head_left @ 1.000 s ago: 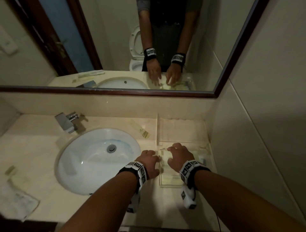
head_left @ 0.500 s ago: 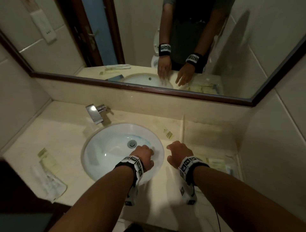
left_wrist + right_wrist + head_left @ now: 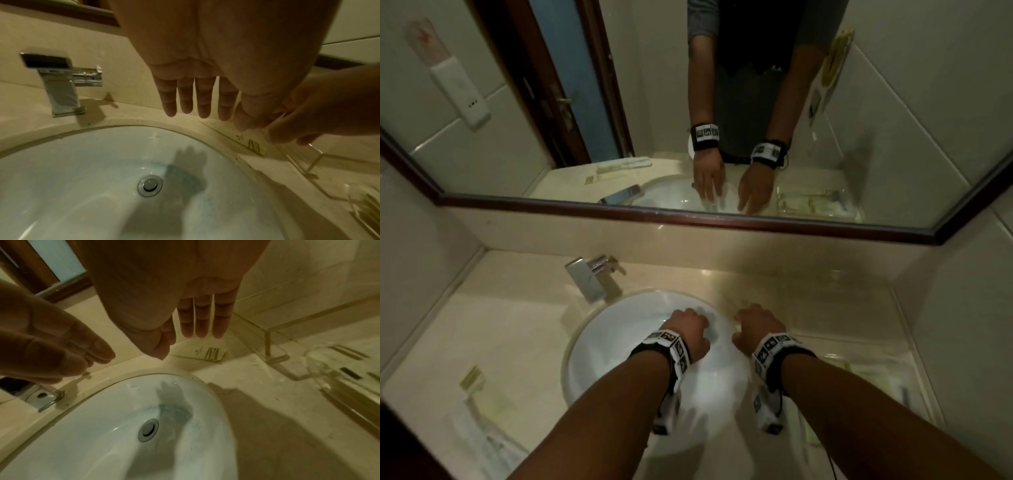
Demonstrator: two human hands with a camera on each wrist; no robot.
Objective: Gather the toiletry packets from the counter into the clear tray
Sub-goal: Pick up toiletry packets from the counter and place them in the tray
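Both hands hover palm-down, fingers straight and empty: the left hand point(image 3: 688, 334) over the sink point(image 3: 619, 342), the right hand point(image 3: 756, 329) above a toiletry packet point(image 3: 207, 352) on the counter point(image 3: 500, 325). The clear tray point(image 3: 904, 356) on the right seems to hold other packets.

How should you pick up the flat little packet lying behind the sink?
The packet lies flat on the counter, so nothing sticks up to grab. Probably best: bring the right hand down from above and take a pinch grip on its striped end, which faces the sink and lies free.
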